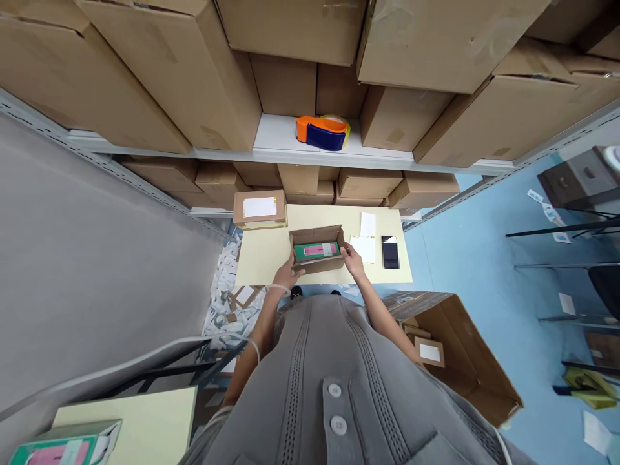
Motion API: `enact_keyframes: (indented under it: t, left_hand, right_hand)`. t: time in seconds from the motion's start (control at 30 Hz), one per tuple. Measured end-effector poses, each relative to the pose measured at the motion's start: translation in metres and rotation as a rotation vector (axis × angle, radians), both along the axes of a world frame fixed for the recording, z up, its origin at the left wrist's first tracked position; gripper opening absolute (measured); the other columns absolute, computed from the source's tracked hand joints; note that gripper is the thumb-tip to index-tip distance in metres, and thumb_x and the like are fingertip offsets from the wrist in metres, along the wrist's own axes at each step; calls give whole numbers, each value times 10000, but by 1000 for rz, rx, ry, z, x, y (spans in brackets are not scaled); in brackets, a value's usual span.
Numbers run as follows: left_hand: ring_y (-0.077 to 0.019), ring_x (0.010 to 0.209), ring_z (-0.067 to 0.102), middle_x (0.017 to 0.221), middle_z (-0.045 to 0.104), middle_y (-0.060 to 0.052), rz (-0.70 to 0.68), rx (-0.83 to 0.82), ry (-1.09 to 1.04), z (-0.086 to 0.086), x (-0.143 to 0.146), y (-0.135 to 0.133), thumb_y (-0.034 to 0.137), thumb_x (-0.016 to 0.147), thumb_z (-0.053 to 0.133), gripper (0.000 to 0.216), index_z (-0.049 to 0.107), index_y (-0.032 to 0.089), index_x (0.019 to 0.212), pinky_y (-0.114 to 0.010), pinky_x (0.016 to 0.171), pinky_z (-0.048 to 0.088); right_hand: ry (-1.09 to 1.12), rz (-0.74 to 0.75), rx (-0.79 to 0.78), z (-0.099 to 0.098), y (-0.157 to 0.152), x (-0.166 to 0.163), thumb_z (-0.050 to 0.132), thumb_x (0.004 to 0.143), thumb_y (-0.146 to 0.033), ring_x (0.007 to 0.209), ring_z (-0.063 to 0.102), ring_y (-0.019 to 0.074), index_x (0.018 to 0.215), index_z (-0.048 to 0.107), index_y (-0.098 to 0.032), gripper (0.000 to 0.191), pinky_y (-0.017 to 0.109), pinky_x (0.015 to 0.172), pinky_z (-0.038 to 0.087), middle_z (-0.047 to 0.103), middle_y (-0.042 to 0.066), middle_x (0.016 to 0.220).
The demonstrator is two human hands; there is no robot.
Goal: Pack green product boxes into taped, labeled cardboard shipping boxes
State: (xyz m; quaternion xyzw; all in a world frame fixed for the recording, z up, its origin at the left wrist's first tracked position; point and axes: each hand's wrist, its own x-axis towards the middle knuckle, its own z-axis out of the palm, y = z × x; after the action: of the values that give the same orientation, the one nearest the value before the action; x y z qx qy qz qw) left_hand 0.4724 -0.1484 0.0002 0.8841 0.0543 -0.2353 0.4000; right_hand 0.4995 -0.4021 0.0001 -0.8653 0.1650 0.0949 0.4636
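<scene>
We grasp the open carton (pixel 320 265) with the fingers of our left hand (pixel 287 274) and right hand (pixel 354 261), at its left and right ends, over the bench (pixel 261 258); a green-and-pink box (pixel 316 250) lies inside.

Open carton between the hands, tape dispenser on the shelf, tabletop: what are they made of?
Open carton: matte cardboard, likely corrugated; plain brown walls with rough upper edges.
Tape dispenser: probably moulded plastic, going by its solid, bright orange and dark blue parts and smooth curves.
Tabletop: smooth, even pale yellow; perhaps laminate or painted board, but the core can't be told.
</scene>
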Motion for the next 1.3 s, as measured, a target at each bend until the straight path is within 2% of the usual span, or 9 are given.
enact_keyframes:
  t: [0.17,0.3,0.47,0.63,0.83,0.93,1.03,1.17,1.3]
  left_hand:
    - [-276,1320,514,1474,500,-103,-43,193,-81,5,19,8,323,852,654,679,415,223,1480,-338,1049,430]
    - [-291,1238,578,1428,543,-132,-103,381,-21,16,15,-2,311,933,523,498,493,205,1418,-348,975,470]
    - [-282,1098,647,1173,677,-171,-170,570,15,28,9,-18,269,965,419,401,545,154,1327,-332,856,506]
    - [-289,1053,665,1125,674,-213,-200,613,33,33,9,-25,155,938,387,381,570,88,1265,-344,831,515]
    - [-293,1067,666,1231,636,-223,-190,610,16,31,4,-25,170,932,419,390,568,103,1287,-354,847,529]
    - [-297,1147,634,1397,547,-184,-151,558,-11,23,1,-18,204,935,457,420,550,164,1342,-369,908,528]
    - [-282,1286,543,1508,448,-125,-52,376,-69,7,-2,-3,268,932,521,424,568,199,1348,-357,1031,478]
    - [-238,1320,516,1533,414,-116,56,94,-96,-14,-7,16,258,918,555,434,575,187,1346,-312,1053,471]
    - [-241,1329,505,1492,450,-143,109,-46,-93,-23,-14,25,303,913,569,466,561,186,1364,-292,1018,498]
  right_hand:
    - [-1,206,-121,9,24,8,399,977,-455,1178,599,255,1334,590,-234,461,365,993,454,646,85,1276]
    - [23,332,-258,11,27,3,358,1000,-473,1215,567,263,1290,625,-251,453,357,973,449,629,112,1253]
    - [69,461,-319,12,19,1,335,1005,-523,1313,470,245,1286,609,-252,477,317,962,442,631,112,1167]
    - [128,497,-365,13,18,3,315,995,-567,1231,522,255,1277,602,-268,501,319,936,454,556,124,1225]
    - [123,508,-336,11,18,-3,298,1004,-545,1299,457,264,1305,576,-266,496,354,989,436,556,132,1237]
    - [97,485,-271,7,14,-7,328,1001,-533,1323,441,253,1346,549,-264,490,362,1024,426,542,125,1305]
    - [50,444,-156,2,7,-9,379,985,-531,1291,485,244,1388,521,-229,523,369,1045,426,499,133,1391]
    - [-49,387,8,-3,-3,-12,482,942,-501,1195,561,238,1406,510,-198,555,380,1006,470,555,139,1336]
    - [-53,290,139,-4,-8,-18,561,897,-468,1153,597,252,1459,447,-228,622,388,919,526,560,142,1334]
